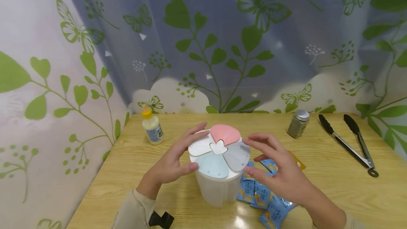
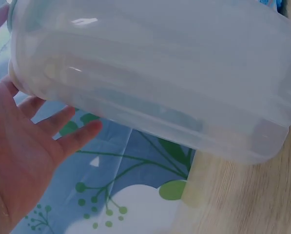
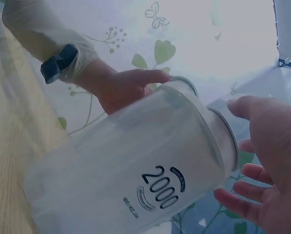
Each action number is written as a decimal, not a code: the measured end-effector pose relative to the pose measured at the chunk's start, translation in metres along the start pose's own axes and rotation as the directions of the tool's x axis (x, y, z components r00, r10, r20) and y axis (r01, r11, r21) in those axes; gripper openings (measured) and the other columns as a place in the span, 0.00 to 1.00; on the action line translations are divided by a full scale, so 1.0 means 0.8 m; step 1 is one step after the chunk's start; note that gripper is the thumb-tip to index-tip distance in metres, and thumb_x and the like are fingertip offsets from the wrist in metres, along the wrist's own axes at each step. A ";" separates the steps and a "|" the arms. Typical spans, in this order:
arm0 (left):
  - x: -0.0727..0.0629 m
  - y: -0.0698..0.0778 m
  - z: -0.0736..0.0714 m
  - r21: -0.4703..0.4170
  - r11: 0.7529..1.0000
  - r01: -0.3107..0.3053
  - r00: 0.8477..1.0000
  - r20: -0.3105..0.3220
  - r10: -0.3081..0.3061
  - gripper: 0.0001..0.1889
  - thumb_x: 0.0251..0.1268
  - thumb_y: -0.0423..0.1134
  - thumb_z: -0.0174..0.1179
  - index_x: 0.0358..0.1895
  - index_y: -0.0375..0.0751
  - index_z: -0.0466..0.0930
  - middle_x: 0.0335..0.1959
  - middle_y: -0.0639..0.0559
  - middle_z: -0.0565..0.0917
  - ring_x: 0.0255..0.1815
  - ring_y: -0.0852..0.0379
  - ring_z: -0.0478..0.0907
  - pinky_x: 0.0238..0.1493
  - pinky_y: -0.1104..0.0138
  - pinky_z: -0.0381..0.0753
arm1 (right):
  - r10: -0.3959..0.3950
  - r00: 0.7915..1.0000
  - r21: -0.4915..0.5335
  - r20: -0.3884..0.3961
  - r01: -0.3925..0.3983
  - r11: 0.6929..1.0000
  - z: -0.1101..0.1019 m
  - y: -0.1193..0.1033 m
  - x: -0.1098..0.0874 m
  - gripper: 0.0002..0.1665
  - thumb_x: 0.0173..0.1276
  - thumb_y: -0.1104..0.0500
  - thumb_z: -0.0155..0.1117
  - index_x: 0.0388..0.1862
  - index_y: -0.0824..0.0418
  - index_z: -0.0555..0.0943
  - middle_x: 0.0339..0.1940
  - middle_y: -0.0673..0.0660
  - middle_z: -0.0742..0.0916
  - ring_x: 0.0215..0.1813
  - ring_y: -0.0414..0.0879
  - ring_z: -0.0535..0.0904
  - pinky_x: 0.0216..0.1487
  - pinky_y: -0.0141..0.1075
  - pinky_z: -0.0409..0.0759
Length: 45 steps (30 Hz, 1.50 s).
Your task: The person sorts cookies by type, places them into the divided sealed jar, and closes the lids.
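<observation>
A frosted plastic canister (image 1: 219, 190) stands on the table in front of me, the printed number 2000 on its side in the right wrist view. Pink, pale blue, grey and white petal-shaped panels make up its round lid (image 1: 210, 165), with a small white flower at the centre. My left hand (image 1: 173, 160) grips the lid's left edge, thumb at the near side and fingers at the far side; its other fingers spread beside the wall in the left wrist view. Beside the lid's right edge, my right hand (image 1: 281, 167) holds its fingers loosely bent, with a gap to the lid in the right wrist view.
Several blue snack packets (image 1: 261, 194) lie right of the canister, partly under my right hand. A yellow-capped bottle (image 1: 154, 130) stands back left. At the back right are a silver-lidded spice jar (image 1: 298, 124) and black-tipped tongs (image 1: 349, 151). A patterned curtain (image 1: 222, 91) hangs behind the table.
</observation>
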<state>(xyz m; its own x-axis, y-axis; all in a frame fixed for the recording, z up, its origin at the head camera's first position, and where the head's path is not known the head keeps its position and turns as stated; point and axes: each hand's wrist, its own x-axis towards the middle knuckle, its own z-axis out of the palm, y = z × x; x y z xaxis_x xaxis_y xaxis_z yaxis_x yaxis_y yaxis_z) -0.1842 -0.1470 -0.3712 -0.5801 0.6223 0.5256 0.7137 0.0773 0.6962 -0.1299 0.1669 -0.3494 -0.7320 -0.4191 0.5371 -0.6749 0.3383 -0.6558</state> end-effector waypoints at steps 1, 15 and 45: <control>0.000 0.000 0.000 -0.003 1.000 -0.001 1.000 -0.003 0.001 0.38 0.70 0.63 0.54 0.75 0.44 0.63 0.81 0.42 0.54 0.81 0.44 0.52 0.72 0.44 0.67 | -0.007 1.000 0.005 -0.002 0.007 1.000 0.004 -0.001 0.001 0.35 0.62 0.69 0.71 0.69 0.54 0.75 0.67 0.52 0.74 0.64 0.37 0.73 0.49 0.33 0.83; 0.004 0.017 0.008 0.095 0.996 0.004 0.995 -0.100 0.006 0.37 0.54 0.66 0.68 0.56 0.42 0.72 0.72 0.42 0.67 0.77 0.42 0.61 0.73 0.52 0.68 | 0.027 0.997 -0.066 0.076 -0.022 0.998 0.025 -0.003 0.013 0.42 0.63 0.57 0.73 0.75 0.48 0.68 0.78 0.50 0.66 0.74 0.45 0.68 0.64 0.34 0.78; 0.011 0.030 0.027 0.172 0.980 0.097 0.966 -0.251 -0.052 0.17 0.77 0.32 0.46 0.59 0.40 0.81 0.71 0.47 0.74 0.76 0.47 0.65 0.76 0.52 0.63 | 0.313 0.948 0.187 -0.060 -0.298 0.936 0.023 -0.005 0.053 0.14 0.71 0.55 0.66 0.51 0.59 0.87 0.62 0.55 0.84 0.57 0.32 0.81 0.44 0.34 0.87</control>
<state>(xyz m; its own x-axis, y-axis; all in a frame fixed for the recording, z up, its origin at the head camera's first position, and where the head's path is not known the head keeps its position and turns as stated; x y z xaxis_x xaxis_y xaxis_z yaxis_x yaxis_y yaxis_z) -0.1638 -0.1226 -0.3603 -0.6962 0.4015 0.5950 0.7108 0.2699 0.6496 -0.1565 0.1328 -0.3340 -0.9108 -0.2405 0.3356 -0.3966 0.2839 -0.8730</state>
